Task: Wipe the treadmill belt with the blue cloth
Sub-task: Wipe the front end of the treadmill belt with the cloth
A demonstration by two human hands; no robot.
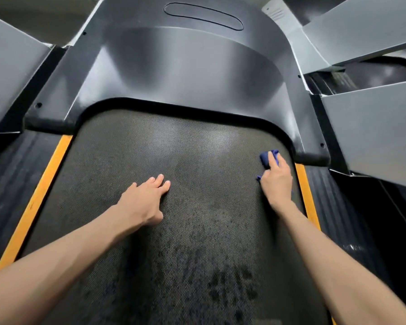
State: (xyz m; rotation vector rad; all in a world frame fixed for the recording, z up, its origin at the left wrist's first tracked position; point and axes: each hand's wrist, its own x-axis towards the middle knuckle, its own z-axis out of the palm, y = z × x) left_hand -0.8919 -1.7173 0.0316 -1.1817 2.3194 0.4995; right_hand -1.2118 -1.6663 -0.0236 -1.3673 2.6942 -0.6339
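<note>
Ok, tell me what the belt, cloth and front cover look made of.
Treadmill belt: probably rubber, matte, fine dimpled grid. Blue cloth: soft fabric, bunched in folds. Front cover: likely moulded plastic, semi-gloss, soft highlights.

The treadmill belt (pixel 197 148) bears the blue cloth (pixel 265 158) and a flat left hand (pixel 143 202).

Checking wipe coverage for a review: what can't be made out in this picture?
All in the head view:
blue cloth: mostly under the right hand, so its size is hidden.
treadmill belt: near end cut off by the bottom edge.
dark patches: damp or dirt, cannot tell.
</note>
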